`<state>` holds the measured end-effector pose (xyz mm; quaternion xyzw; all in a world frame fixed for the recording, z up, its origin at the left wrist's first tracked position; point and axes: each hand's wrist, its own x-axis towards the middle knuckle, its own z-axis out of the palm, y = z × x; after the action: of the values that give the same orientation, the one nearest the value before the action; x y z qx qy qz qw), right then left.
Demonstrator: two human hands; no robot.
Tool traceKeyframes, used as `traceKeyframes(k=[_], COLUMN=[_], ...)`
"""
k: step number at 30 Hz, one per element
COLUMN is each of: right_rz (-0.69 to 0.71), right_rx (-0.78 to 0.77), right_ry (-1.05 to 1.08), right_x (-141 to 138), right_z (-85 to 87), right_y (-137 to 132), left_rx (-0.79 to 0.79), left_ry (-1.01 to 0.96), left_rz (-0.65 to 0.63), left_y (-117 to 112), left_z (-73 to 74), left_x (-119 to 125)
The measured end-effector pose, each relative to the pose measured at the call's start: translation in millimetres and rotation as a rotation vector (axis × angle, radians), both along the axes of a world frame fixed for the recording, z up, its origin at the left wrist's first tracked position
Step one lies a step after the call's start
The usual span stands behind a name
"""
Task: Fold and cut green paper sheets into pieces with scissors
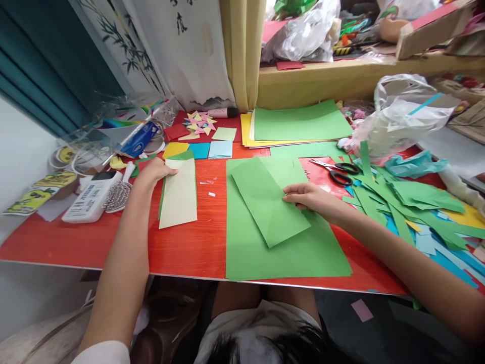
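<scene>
My right hand [303, 196] pinches the right edge of a green paper piece [269, 205]. This piece lies slanted over larger green sheets [250, 258], and faint creases run across it. On the left, my left hand [156, 171] has its thumb on a cream paper strip [181, 194], its other fingers mostly hidden. Green paper shows along the strip's top and sides. Black-handled scissors [338, 172] lie beyond my right hand, by a heap of green and blue paper scraps [397, 207].
Small yellow, teal and pale blue paper squares [221, 149] sit behind the cream strip, near folded paper stars [199, 123]. More green sheets [299, 121] are stacked at the back. A hairbrush [118, 194] and white box [92, 197] stand left; a plastic bag [405, 121] right.
</scene>
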<state>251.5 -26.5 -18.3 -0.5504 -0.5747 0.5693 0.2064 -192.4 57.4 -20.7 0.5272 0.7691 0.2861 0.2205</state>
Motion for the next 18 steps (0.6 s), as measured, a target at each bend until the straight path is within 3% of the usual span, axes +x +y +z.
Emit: traceKeyframes(k=[6,18], right_rz=[-0.032,-0.042], right_rx=[-0.024,-0.028], right_ry=[-0.014,-0.009], right_x=[-2,-1], right_z=[3.8,4.8], right_y=[-1,-1], left_rx=[-0.118,-0.099], left_ry=[-0.077,-0.148], left_rz=[0.047,0.022], left_y=[-7,-18], left_z=[7.0,17.9], left_x=[11,27])
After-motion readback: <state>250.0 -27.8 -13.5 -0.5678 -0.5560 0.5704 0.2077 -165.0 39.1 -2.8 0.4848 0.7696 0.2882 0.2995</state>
